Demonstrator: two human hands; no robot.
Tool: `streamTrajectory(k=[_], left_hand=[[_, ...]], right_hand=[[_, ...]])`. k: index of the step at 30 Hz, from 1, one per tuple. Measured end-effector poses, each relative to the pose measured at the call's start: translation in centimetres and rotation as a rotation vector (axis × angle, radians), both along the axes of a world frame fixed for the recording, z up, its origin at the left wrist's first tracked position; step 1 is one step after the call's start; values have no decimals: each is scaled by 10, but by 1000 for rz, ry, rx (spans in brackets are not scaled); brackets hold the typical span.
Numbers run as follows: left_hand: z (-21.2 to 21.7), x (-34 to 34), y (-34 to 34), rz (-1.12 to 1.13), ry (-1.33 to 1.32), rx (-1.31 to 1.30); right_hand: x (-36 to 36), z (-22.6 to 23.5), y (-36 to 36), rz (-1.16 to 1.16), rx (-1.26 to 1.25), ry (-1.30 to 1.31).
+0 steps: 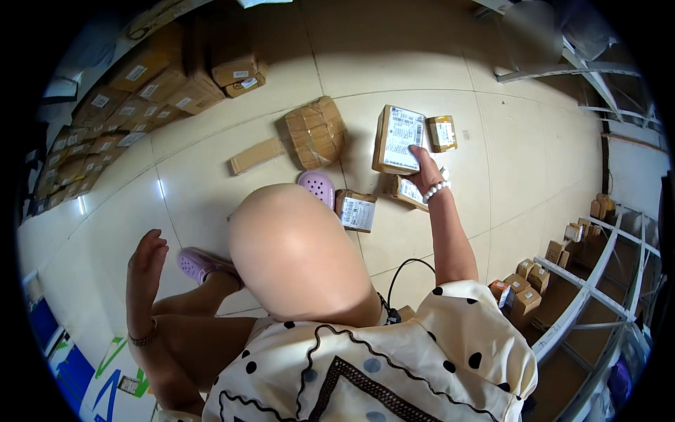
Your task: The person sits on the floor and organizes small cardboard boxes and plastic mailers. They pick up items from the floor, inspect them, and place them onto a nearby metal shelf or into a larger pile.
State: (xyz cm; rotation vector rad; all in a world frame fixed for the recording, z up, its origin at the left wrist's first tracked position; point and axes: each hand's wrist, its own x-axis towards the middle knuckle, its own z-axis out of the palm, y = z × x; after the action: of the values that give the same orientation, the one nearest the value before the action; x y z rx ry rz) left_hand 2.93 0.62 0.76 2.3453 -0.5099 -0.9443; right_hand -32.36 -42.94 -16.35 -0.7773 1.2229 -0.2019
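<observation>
Bent knee [295,253] fills centre. Right hand [426,172] grips labelled carton [398,138] by its near edge, apparently lifted off tiled floor [211,183]; 1 small box [442,133] beside it. Left hand [145,264] open, empty. Advice: support the carton's underside, keep it level.

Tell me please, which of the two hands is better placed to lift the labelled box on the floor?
The right hand. It already grips the lower edge of the labelled box, with the arm stretched toward it. The left hand is open, holds nothing, and hangs far from the box beside the bent knee.
</observation>
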Motion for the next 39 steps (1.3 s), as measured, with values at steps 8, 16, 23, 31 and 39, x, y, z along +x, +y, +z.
streamTrajectory(k=[8,16,23,31,39], left_hand=[[4,10,-4,-74,-33,-65],[3,10,16,-57,-20,-136],[8,19,20,-3,-71,-91],[14,20,38,56,-79,-33],[13,24,26,-29,-149,-23]], right_hand=[[58,16,16,42,164,-449],[207,-21,16,172,86,-465],[387,-37,-5,86,-122,-533],[465,-35,11,879,-1001,81],[379,-29,29,360,-646,-165]])
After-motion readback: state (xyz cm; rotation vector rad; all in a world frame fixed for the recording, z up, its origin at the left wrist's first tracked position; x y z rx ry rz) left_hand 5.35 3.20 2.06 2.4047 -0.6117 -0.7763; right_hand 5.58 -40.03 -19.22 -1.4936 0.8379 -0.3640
